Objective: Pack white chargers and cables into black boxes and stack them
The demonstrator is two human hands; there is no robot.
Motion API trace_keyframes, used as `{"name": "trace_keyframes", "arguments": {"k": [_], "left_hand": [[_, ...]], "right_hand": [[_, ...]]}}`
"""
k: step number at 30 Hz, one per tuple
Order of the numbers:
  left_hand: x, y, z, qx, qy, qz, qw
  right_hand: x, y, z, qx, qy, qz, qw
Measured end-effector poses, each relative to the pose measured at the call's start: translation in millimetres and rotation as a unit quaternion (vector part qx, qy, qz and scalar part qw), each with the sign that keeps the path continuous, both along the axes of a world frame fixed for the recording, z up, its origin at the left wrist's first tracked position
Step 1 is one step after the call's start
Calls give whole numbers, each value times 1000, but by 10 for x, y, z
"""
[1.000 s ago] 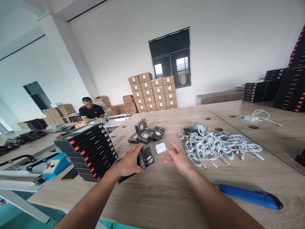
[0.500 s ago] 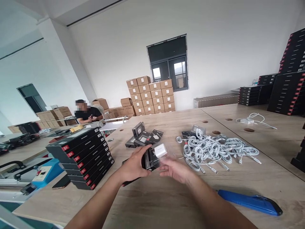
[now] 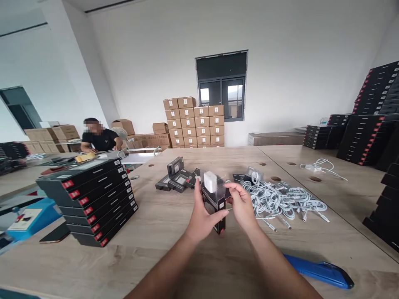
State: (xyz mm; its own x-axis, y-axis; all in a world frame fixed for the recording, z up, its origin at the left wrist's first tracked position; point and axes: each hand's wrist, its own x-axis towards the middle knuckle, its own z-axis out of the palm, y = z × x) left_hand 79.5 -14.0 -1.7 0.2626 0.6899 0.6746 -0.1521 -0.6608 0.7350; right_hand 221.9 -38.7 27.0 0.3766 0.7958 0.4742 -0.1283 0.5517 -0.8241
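Observation:
My left hand [image 3: 201,216] grips a black box [image 3: 221,218] that stands on end above the table. A white charger [image 3: 210,182] sits at the top of the box, beside a sheet-like piece of clear plastic [image 3: 220,189]. My right hand [image 3: 241,205] pinches the edge of the clear plastic from the right; its fingertips are partly hidden. Behind the box, several small black boxes [image 3: 181,181] lie in a loose group. To the right is a tangled heap of coiled white cables [image 3: 282,197].
A stack of black boxes [image 3: 102,203] stands at the left, with a phone [image 3: 56,233] beside it. A blue utility knife [image 3: 319,270] lies front right. More black box stacks [image 3: 358,137] rise at the right. Another person [image 3: 101,139] sits at the back left beyond the table.
The box has been turned from lying tilted to upright, the charger now on top. My right hand has moved to the clear plastic's right side. The view has shifted a little.

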Motion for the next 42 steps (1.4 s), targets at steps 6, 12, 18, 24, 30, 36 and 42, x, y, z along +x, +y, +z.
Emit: {"name": "trace_keyframes", "arguments": {"k": [6,12,18,24,30,36,42], "left_hand": [[-191,47,-109,-39,-53,-67,996],[-269,107,-146,-56,-61,-27,996],[-287,94,-207,14,-25,-21,999],[-372,134,-161,64,8,40,997],[-347,110,-104,128,-42,53,989],[-345,35,-85,103,-65,41,992],[-453,7,26,117,-31,37,992]], "right_hand": [[12,-53,-24,12,-100,-65,993],[-70,-151,-47,29,-166,-64,984],[-155,-75,-125,80,-94,-113,986],[-28,-68,-133,47,-198,-152,967],[-31,-127,-50,69,-139,-105,982],[-33,-220,40,67,-245,-36,967],[-4,-223,103,44,-245,-25,968]]}}
